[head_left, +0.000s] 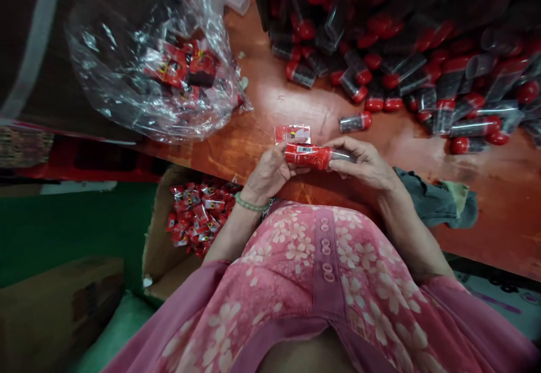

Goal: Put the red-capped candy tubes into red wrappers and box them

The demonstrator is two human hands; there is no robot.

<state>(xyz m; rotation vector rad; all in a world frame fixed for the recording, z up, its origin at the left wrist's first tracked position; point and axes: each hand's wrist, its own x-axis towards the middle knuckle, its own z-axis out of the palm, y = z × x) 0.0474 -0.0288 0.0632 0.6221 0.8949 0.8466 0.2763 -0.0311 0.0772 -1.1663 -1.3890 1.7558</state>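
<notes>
Over the table's near edge, my left hand (270, 171) pinches the left end of a red printed sleeve (307, 156) with a barcode on it. My right hand (364, 163) grips a clear, dark-looking plastic tube (343, 155) between thumb and fingers. The tube's left part is inside the sleeve, and its right end is partly hidden by my fingers. Just beyond my left fingertips, a flat red printed sleeve (291, 134) lies on the table. A single clear tube with a red cap (355, 121) rests on its side beyond my right hand.
Many red-capped tubes (443, 88) are heaped at the back right of the orange table (270, 88). A clear plastic bag (127, 97) with red printed pieces sits back left. Below left stands a cardboard box (154, 238) of red wrapped items (203, 215). A grey-green cloth (426, 195) lies right.
</notes>
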